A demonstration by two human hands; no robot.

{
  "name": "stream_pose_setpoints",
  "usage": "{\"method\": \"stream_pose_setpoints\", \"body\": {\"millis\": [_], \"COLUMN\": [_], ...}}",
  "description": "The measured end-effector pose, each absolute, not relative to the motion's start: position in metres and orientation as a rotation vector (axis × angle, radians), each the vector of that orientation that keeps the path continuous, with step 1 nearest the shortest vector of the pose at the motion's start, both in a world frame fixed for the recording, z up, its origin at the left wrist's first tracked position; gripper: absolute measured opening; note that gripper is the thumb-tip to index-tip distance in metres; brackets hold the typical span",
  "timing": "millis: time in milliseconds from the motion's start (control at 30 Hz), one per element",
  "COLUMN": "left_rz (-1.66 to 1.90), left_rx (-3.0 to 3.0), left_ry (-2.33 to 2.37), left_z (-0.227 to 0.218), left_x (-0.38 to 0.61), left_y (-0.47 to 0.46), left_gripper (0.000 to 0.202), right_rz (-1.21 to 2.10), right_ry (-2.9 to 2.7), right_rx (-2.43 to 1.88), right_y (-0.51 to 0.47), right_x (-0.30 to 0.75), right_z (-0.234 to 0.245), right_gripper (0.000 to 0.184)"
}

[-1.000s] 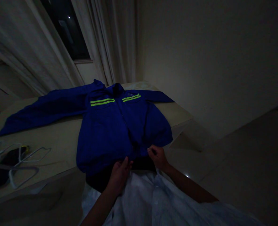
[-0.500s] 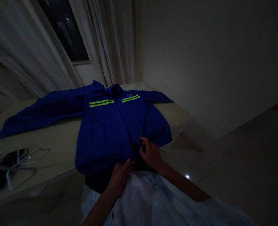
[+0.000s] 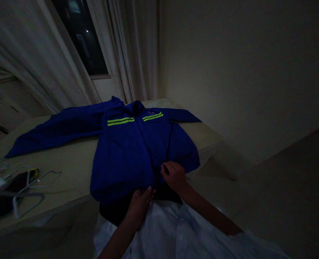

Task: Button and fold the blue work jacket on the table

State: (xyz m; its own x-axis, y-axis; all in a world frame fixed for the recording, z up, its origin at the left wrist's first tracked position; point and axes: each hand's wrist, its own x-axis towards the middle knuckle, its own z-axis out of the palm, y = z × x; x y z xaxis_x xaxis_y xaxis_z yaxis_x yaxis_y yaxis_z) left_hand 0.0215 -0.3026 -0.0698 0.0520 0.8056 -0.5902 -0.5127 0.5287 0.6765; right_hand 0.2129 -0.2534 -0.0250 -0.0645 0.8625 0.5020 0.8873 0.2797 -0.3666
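Blue cloth takes up the middle of what we see: a blue jacket [image 3: 138,151] with yellow-green stripes across the chest lies face up on a pale table [image 3: 67,165]. Its collar points to 12 o'clock and its hem to 6 o'clock, at the table's near edge. One sleeve stretches flat toward 9 o'clock, the other toward 2 o'clock.

The room is dim. Light curtains [image 3: 40,64] hang at 10 to 12 o'clock around a dark window [image 3: 81,36], and a bare wall [image 3: 243,72] fills the side from 1 to 3 o'clock.

At 8 o'clock on the table lie thin wire hangers [image 3: 37,180] over a dark flat thing [image 3: 3,201], with something clear at the far edge that is too dark for us to make out.

Our right hand [image 3: 174,176] sits on the jacket's front opening just above the hem, fingers curled and pinching the cloth. Our left hand [image 3: 140,203] is at 6 o'clock with its fingertips against the hem, just beside the right hand. We cannot tell whether it grips the cloth or only touches it. A white garment [image 3: 175,230] covers our front below both wrists.
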Motion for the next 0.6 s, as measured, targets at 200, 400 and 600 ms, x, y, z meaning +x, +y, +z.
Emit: {"method": "stream_pose_setpoints", "body": {"millis": [200, 400, 600], "left_rz": [1.037, 1.001, 1.032], "left_rx": [0.304, 0.31, 0.276], "left_ry": [1.099, 1.143, 1.119], "left_z": [-0.073, -0.07, -0.069], "left_x": [0.022, 0.022, 0.022], "left_y": [-0.303, -0.302, -0.304], "left_gripper": [0.043, 0.044, 0.053], "right_rz": [0.111, 0.114, 0.175], "right_ry": [-1.752, -1.831, -1.676], "right_rx": [-1.664, -1.614, -1.742], "right_y": [-0.253, -0.249, -0.239], "right_x": [0.212, 0.205, 0.213], "right_z": [-0.022, -0.019, -0.019], "right_gripper": [0.018, 0.014, 0.008]}}
